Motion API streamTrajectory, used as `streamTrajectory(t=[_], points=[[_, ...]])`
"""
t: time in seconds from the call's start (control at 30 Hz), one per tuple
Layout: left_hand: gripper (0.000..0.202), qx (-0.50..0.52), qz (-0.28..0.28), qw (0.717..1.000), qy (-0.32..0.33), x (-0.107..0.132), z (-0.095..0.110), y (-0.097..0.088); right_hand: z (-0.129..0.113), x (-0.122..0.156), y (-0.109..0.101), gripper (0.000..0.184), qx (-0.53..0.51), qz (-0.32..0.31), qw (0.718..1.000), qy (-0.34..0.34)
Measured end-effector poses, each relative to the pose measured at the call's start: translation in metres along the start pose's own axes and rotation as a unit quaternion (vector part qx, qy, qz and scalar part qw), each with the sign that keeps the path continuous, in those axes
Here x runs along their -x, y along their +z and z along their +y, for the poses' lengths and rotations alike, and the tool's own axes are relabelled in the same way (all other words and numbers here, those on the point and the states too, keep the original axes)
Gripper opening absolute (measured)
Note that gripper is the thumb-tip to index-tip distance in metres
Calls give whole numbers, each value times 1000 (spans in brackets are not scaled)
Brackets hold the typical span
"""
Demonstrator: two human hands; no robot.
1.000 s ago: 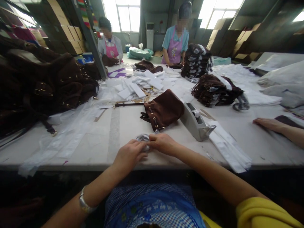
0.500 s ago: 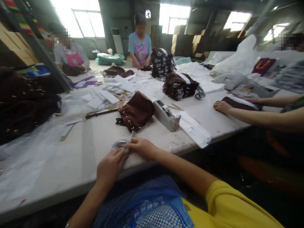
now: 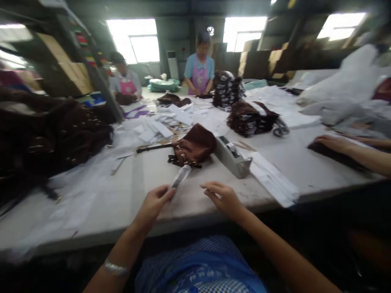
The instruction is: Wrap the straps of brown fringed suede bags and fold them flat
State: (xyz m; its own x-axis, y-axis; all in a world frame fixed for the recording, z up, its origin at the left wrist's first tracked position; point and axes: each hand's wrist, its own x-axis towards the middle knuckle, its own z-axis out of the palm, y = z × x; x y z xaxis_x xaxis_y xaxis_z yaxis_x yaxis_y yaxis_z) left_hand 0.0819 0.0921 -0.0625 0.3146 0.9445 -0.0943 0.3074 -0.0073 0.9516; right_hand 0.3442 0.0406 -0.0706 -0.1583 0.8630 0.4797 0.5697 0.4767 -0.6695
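Note:
My left hand (image 3: 154,205) pinches the near end of a plastic-wrapped strap (image 3: 181,175) that runs up towards a brown handbag (image 3: 198,142). Lying on its side on the white table (image 3: 128,203), the bag shows metal rings on its near face, and a dark strap (image 3: 155,148) stretches left from it. To the right of the wrapped strap, my right hand (image 3: 224,198) hovers over the table with its fingers apart and nothing in them. A grey tape dispenser (image 3: 233,156) stands against the bag's right side.
White paper strips (image 3: 275,179) lie right of the dispenser. A heap of dark bags (image 3: 51,134) fills the left side. Bundled brown pieces (image 3: 250,118) sit farther back. A co-worker's hands (image 3: 336,144) rest on a dark piece at right; two people work across the table.
My hands have come apart: the right one has let go and moved right. The plastic, bunched between both hands before, now extends straight from my left hand. The camera view has turned left.

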Motion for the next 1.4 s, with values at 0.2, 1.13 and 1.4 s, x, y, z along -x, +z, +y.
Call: streamTrajectory(t=[0.2,1.13,1.4], points=[[47,371,21,927,-52,-6,-2,24,-42,-84,22,22,-50,-1,992,-113],[47,316,-12,944,-94,-13,-39,34,-31,-354,356,58,226,-420,864,-160],[53,298,-26,951,-73,-11,-32,33,2,-319,269,55,139,-485,815,-283]])
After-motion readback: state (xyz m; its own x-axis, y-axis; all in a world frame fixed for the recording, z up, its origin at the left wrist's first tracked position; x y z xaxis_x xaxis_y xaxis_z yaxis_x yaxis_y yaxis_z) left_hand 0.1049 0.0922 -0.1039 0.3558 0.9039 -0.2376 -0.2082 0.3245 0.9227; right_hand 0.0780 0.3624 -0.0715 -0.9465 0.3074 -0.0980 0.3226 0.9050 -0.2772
